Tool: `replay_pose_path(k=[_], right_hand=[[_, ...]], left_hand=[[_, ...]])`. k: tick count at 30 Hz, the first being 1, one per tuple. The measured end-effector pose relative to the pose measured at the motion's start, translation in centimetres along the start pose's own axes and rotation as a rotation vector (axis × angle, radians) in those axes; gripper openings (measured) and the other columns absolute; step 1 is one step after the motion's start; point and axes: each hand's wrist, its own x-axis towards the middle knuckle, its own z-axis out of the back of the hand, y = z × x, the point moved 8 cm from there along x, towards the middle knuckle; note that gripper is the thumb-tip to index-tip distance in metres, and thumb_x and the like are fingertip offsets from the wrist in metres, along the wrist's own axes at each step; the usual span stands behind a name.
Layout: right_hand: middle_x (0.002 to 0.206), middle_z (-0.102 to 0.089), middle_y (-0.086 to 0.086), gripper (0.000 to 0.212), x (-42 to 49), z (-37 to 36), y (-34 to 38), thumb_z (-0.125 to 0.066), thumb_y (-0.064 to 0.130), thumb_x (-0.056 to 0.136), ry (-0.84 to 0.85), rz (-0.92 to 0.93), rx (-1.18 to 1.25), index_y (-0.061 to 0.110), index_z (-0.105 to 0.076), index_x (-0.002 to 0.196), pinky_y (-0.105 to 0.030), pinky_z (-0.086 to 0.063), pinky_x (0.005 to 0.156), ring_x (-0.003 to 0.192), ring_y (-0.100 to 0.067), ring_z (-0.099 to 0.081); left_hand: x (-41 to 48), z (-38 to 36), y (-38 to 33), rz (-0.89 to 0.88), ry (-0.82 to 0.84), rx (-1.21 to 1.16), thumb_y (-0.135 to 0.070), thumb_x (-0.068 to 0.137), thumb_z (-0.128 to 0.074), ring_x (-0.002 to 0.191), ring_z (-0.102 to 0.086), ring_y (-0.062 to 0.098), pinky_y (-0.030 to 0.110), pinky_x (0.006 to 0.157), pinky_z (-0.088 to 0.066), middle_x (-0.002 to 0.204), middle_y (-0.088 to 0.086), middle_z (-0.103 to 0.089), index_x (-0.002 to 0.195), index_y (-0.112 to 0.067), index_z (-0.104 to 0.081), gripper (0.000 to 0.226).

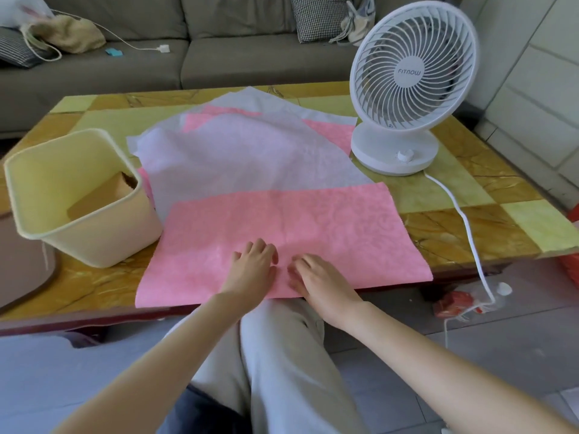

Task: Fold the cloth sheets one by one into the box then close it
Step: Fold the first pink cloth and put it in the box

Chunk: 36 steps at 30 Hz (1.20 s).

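A pink cloth sheet (313, 227) lies flat on top of the pile, reaching the table's near edge. Behind it lie a white sheet (238, 158) and more pink and white sheets (332, 130), overlapping. My left hand (250, 270) and my right hand (316, 283) rest side by side, palms down, on the near middle of the pink sheet with fingers straight. A cream plastic box (103, 245) stands open at the left of the sheets, with something brown (106, 189) inside. Its lid is not in view.
A white desk fan (410, 86) stands at the back right of the tiled table (454, 195), its cord (466, 227) trailing off the near right edge to the floor. A grey sofa (219, 51) with cushions stands behind. A dark object (22, 270) lies at the left edge.
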Motion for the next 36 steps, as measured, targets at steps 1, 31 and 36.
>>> replay_pose_path(k=[1,31,36], right_hand=[[0.13,-0.053,-0.013,0.03,-0.5,-0.3,-0.1,-0.05,0.018,0.096,0.007,0.024,-0.049,0.003,-0.055,0.122,-0.037,-0.041,0.102,0.119,-0.029,-0.051],[0.069,-0.056,0.002,0.033,-4.3,6.1,-2.0,-0.04,0.036,0.099,0.245,-0.078,-0.294,0.014,-0.055,0.079,-0.033,-0.039,0.065,0.069,-0.021,-0.051],[0.079,-0.057,0.0,0.028,-1.0,8.9,-3.8,-0.042,0.034,0.099,0.112,-0.14,-0.357,0.014,-0.052,0.083,-0.032,-0.038,0.068,0.077,-0.022,-0.053]], left_hand=[[-0.5,0.0,0.0,-0.015,0.01,-0.003,-0.019,0.095,-0.044,0.115,-0.042,0.022,0.032,0.09,-0.03,0.121,0.0,-0.046,0.114,-0.017,-0.053,0.021],[-4.7,4.4,-0.4,-0.11,0.209,-0.099,-0.02,0.093,-0.053,0.072,-0.044,0.025,0.032,0.063,-0.033,0.065,0.007,-0.051,0.058,-0.016,-0.047,0.036],[-0.5,5.8,0.7,-0.056,0.16,0.007,-0.028,0.096,-0.048,0.097,-0.056,0.03,0.036,0.081,-0.045,0.102,0.009,-0.063,0.093,-0.016,-0.065,0.021]])
